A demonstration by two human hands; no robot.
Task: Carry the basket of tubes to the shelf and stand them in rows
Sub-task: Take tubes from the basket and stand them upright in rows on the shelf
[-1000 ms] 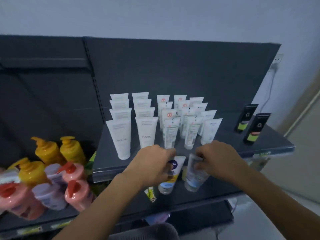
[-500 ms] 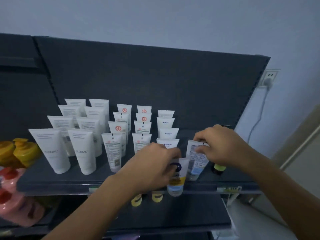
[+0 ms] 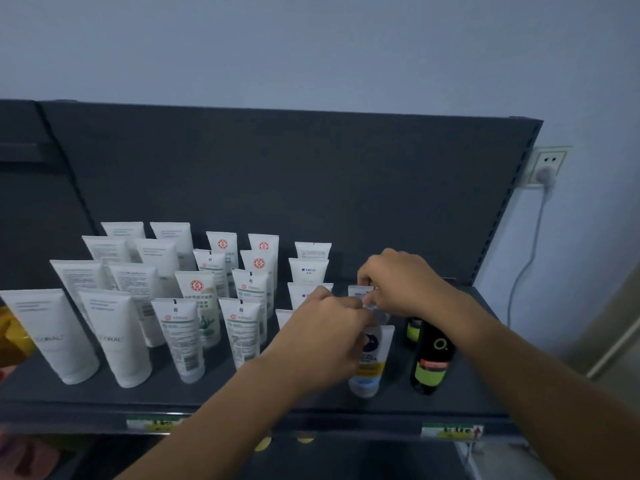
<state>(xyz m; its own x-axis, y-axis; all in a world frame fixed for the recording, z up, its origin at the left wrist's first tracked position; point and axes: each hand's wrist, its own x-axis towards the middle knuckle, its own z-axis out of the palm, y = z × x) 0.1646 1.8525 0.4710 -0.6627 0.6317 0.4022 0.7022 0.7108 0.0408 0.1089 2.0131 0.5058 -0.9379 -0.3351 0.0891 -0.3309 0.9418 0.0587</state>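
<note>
Several white tubes [image 3: 187,330] stand cap-down in rows on the dark shelf [image 3: 214,398]. My left hand [image 3: 325,336] grips the top of a white tube with a blue and yellow label [image 3: 370,362], which stands near the shelf's front. Just behind it, my right hand [image 3: 401,282] pinches the top of a clear tube with a pale label [image 3: 360,293]. Two black tubes with green labels [image 3: 431,355] stand to the right, partly hidden by my right forearm. No basket is in view.
The shelf's dark back panel [image 3: 277,174] rises behind the rows. A wall socket with a plug and cable [image 3: 547,168] is at the right. An amber bottle [image 3: 14,336] shows at the left edge. Price labels [image 3: 450,431] line the shelf's front lip.
Both hands have risen from below the shelf edge up onto the shelf, each carrying its tube. The blue and yellow tube now stands on the shelf; the view shifted right.
</note>
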